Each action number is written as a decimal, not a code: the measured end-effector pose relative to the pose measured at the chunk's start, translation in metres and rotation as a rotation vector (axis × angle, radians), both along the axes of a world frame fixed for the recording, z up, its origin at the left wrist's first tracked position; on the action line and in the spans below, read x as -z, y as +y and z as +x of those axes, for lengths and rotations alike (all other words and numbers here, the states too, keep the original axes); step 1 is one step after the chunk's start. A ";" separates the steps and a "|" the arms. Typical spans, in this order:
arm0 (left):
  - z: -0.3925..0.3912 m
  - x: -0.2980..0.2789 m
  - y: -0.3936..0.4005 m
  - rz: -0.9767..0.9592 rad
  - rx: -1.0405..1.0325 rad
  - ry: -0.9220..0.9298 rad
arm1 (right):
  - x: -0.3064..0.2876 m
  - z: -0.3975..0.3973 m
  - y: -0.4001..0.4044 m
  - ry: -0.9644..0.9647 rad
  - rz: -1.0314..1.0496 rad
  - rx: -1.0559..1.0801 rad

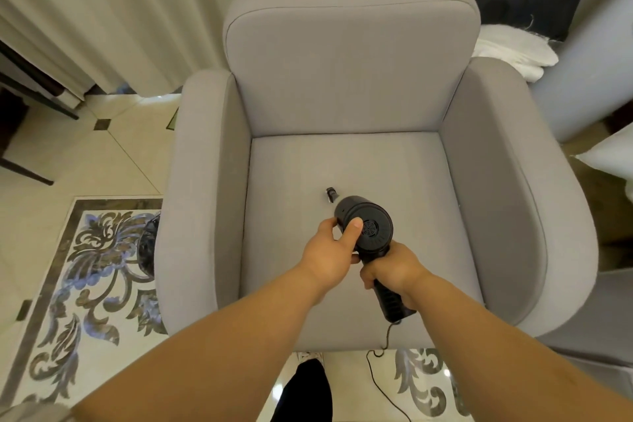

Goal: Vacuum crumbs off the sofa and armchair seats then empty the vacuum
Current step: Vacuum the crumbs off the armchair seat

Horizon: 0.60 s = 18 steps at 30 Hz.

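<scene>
Handheld vacuum (368, 228), black, is over the middle of the grey armchair (346, 86) seat, rear vent facing the camera. Its nozzle (331, 195) points down and away at the seat cushion (394, 175); can't tell if the tip actually touches the fabric.

Right hand (394, 271) is wrapped around the ribbed handle, fingers curled fully round it. Left hand (330, 252) grips the left side of the round motor body, thumb lying up across the back face next to the vent grille, fingers curled around the far side. Both forearms come in from the bottom of the view.

Power cord (378, 373) hangs from the handle's butt end, drops over the front edge of the seat and trails across the floor (102, 161) toward the bottom of the view.

Around the chair: pale curtains (102, 10) behind and to the left, patterned tile inlay (85, 271) on the floor at left and in front, a white folded cloth (513, 51) behind the right armrest. No crumbs resolvable on the seat at this resolution.
</scene>
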<state>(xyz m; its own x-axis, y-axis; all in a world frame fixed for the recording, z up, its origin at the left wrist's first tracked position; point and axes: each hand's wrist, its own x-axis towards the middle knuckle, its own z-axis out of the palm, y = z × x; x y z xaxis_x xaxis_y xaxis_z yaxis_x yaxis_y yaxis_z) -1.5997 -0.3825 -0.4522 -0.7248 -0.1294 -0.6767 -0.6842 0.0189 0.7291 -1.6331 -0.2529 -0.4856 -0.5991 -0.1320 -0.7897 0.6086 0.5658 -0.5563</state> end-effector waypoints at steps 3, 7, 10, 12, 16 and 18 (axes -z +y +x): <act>-0.012 0.006 -0.007 -0.006 0.016 -0.016 | 0.006 -0.010 -0.007 -0.014 0.002 0.012; -0.018 0.012 -0.006 -0.003 0.064 -0.038 | 0.012 -0.013 -0.004 -0.061 0.022 0.021; -0.016 0.014 -0.002 -0.003 0.082 -0.039 | 0.012 -0.012 0.000 -0.079 0.033 0.017; -0.013 0.013 0.001 -0.002 0.087 -0.042 | 0.011 -0.009 0.003 -0.087 0.032 0.017; 0.000 0.011 0.008 0.010 0.100 -0.046 | 0.009 0.006 0.012 -0.092 0.028 0.010; 0.011 0.010 0.013 0.013 0.109 -0.049 | 0.009 0.017 0.017 -0.096 0.032 0.009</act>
<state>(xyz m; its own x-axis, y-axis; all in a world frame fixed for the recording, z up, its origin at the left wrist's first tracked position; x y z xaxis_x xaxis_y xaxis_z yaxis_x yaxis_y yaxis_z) -1.5884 -0.3696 -0.4625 -0.7003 -0.0422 -0.7126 -0.7131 0.0856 0.6958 -1.6160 -0.2354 -0.4947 -0.5218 -0.1004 -0.8471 0.6631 0.5769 -0.4769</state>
